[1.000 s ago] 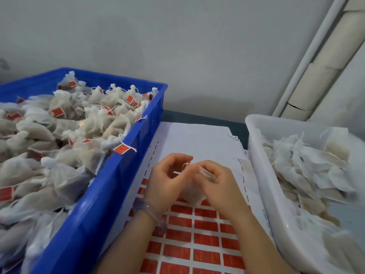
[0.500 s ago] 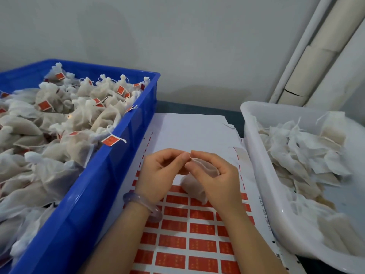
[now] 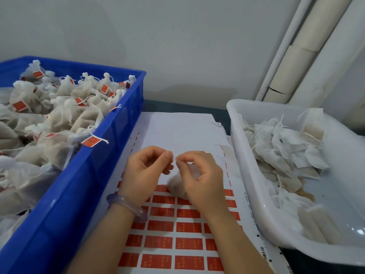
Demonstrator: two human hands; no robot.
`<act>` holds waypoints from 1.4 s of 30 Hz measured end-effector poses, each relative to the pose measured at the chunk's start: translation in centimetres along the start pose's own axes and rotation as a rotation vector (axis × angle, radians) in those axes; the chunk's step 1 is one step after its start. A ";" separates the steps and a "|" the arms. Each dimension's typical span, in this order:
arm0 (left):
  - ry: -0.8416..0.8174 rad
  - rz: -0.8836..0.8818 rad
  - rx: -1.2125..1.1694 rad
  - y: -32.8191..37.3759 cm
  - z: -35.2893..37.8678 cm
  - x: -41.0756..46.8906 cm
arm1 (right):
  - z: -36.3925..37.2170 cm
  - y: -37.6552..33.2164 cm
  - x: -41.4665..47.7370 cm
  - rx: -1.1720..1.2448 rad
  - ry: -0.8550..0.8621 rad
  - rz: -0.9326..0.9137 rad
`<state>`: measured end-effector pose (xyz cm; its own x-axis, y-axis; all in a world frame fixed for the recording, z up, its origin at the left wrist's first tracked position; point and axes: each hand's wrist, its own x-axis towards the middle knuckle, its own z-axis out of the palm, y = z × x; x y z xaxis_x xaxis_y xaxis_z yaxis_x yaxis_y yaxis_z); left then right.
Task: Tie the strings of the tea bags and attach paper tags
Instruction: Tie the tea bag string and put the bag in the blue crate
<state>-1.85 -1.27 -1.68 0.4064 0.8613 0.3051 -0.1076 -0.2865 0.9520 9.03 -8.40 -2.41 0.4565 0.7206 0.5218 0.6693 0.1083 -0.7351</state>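
Hands: left hand (image 3: 146, 173) and right hand (image 3: 199, 180) are raised close together over the label sheet (image 3: 177, 131), fingertips nearly meeting.

Left hand: thumb and forefinger closed in a pinch on one end of a short white string (image 3: 174, 158). Remaining fingers curled in toward the palm. Pale bracelet (image 3: 126, 204) on this wrist.

Right hand: thumb and forefinger pinch the same string from the other side. The tea bag (image 3: 174, 184) hangs just below the pinch, tucked under the curled lower fingers and against the palm, its bottom over the top row of red tags (image 3: 158, 242). Whether those lower fingers clamp the bag, cannot tell.

Sheet: upper part bare white, lower part filled with rows of red rectangular tags.

Containers: blue crate (image 3: 88, 194) to the left, heaped with tied tea bags (image 3: 59, 119), many carrying a red tag on the string; one tag hangs over the near rim. White tub (image 3: 246, 175) to the right holds a looser pile of flat untied bags (image 3: 280, 145), loose strings sticking up, and some brown crumbs on its floor.
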 end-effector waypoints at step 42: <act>-0.209 0.052 0.170 0.8 0.5 -0.4 | -0.9 -0.8 0.8 0.750 -0.028 0.399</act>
<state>-1.62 -2.05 -1.00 0.5842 0.7434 0.3256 0.0132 -0.4098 0.9121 9.40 -8.49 -1.03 0.5546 0.8168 0.1591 -0.1085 0.2606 -0.9593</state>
